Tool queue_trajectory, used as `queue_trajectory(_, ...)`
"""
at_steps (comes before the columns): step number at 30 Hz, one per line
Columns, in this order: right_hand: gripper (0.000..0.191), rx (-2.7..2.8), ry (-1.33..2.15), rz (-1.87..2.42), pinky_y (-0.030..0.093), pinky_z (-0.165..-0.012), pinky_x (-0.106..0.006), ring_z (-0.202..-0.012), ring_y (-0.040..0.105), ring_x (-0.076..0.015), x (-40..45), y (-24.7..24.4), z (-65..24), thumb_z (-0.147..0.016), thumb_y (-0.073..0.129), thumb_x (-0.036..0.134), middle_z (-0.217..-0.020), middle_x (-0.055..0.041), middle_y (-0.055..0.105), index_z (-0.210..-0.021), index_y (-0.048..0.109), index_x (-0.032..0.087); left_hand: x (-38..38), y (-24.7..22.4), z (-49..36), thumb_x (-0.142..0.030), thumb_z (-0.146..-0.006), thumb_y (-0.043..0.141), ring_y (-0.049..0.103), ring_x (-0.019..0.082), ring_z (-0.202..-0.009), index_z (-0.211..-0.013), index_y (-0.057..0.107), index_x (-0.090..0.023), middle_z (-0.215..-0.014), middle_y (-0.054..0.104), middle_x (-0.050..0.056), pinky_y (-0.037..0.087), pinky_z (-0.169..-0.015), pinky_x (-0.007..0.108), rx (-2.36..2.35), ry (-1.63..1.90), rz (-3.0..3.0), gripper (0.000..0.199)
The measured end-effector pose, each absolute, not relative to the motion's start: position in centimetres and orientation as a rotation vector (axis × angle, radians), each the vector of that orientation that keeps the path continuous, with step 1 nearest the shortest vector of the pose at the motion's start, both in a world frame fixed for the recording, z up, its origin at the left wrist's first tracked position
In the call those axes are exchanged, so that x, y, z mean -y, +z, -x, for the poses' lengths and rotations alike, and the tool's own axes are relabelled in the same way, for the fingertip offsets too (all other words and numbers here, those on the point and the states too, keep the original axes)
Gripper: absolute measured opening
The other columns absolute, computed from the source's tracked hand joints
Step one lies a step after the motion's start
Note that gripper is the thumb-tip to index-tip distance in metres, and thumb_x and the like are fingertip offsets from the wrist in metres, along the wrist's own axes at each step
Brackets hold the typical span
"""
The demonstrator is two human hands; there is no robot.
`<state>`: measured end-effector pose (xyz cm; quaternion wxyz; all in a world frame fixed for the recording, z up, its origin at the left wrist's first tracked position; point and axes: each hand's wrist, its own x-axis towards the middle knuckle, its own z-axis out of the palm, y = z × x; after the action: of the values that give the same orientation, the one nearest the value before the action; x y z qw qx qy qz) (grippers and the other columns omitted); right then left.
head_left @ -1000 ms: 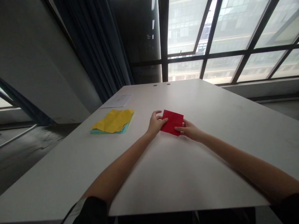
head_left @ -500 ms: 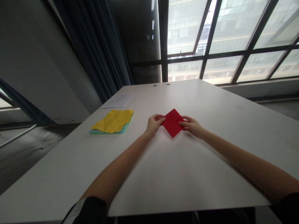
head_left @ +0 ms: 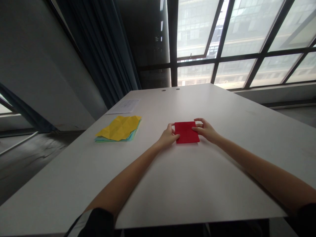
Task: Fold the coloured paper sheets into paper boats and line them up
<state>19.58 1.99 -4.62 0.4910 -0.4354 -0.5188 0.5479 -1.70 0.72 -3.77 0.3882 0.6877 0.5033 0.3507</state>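
A red square of folded paper (head_left: 186, 133) is held just above the white table, its near edge facing me. My left hand (head_left: 168, 135) pinches its left side, thumb on top near the lower left corner and fingers behind. On the opposite side my right hand (head_left: 205, 129) grips the right edge, with the thumb on the paper's face; its index finger is raised off the paper. The fingertips under the paper are hidden.
To the left lies a stack of coloured paper, a creased yellow sheet (head_left: 120, 127) over blue-green sheets (head_left: 130, 137). Behind it a printed white sheet (head_left: 124, 106) rests near the left edge of the table (head_left: 158, 191). Two round holes sit at the far end.
The red paper has turned from a diamond, corner toward me, to a square with its edge toward me. My left hand has shifted nearer and right; my right hand has moved slightly right.
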Motion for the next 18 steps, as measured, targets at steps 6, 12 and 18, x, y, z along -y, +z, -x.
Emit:
queue_trajectory(6, 0.051, 1.595, 1.259, 1.045, 0.046, -0.052, -0.025, -0.057, 0.059, -0.0136, -2.0, -5.1, -19.5, -0.065, 0.068, 0.029, -0.065, 0.0041, 0.063, -0.107, 0.040, 0.023, -1.2, -4.1, 1.9, -0.020, -0.069, 0.060, 0.055, 0.012, -0.063, -0.110, 0.048, -0.015, -0.069, 0.058, -0.001, 0.042, -0.061, 0.023, -1.306, 0.938, -1.815, 0.043)
queue_trajectory(12, 0.043, 1.731, 0.873, 1.146, 0.050, -0.065, -0.031, -0.076, 0.059, -0.0155, -2.4, -5.3, -19.7, -0.068, 0.063, 0.029, -0.095, -0.0049, 0.062, -0.107, 0.046, 0.023, -1.7, -4.5, 2.0, -0.018, -0.070, 0.059, 0.055, 0.012, -0.066, -0.107, 0.050, -0.017, -0.070, 0.058, -0.001, 0.043, -0.065, 0.024, -1.382, 1.044, -1.855, 0.038)
queue_trajectory(18, 0.019, 2.063, 0.560, 1.195, 0.049, -0.070, -0.033, -0.088, 0.057, -0.0191, -2.0, -5.1, -19.6, -0.071, 0.057, 0.023, -0.100, -0.0062, 0.061, -0.089, 0.063, 0.022, -1.0, -5.1, 2.0, -0.018, -0.074, 0.053, 0.051, 0.019, -0.086, -0.104, 0.055, -0.017, -0.086, 0.060, 0.004, 0.041, -0.079, 0.032, -1.628, 1.010, -2.180, 0.030)
